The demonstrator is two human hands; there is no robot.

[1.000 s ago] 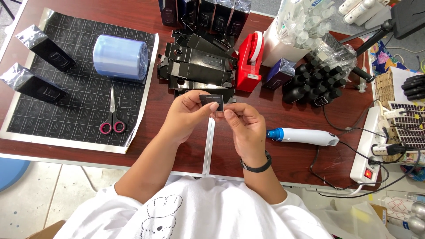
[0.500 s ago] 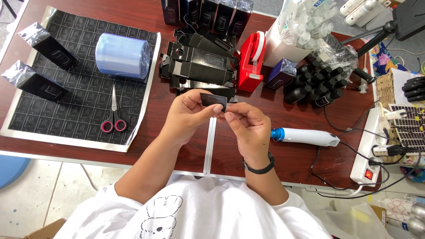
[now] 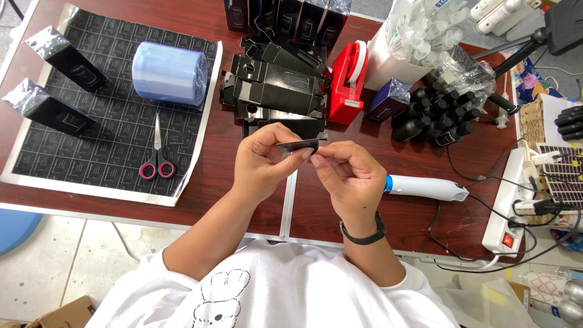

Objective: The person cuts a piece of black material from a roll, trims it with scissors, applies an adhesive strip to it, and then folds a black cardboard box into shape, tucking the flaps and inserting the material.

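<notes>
Pinching a small flat black card (image 3: 297, 145) between them, the left hand (image 3: 264, 161) and the right hand (image 3: 346, 176) meet above the near middle of the desk (image 3: 212, 182). The left hand is closed on the card's left end with thumb and fingertips; the right hand is closed on its right end with curled fingers. The card is held level in the air, clear of the desk surface, just in front of a pile of flat black cartons (image 3: 276, 91). The right wrist carries a black band (image 3: 363, 235).

Behind the pile, a row of upright black boxes (image 3: 285, 18) stands at the far edge. Just right of the pile sits a red tape dispenser (image 3: 347, 85), then a small blue box (image 3: 387, 100) and a cluster of black bottles (image 3: 434, 115). A white tub of clear vials (image 3: 419, 36) stands near the far right.

At the left end lies a black printed sheet (image 3: 103, 146). On it rest a roll of pale blue film (image 3: 169, 73), a pair of pink-handled scissors (image 3: 156, 155) and two wrapped black boxes (image 3: 51, 100).

Close beside the right hand lies a white and blue tool (image 3: 425, 188) with a cord. A white power strip (image 3: 507, 206) lies along the right edge.
</notes>
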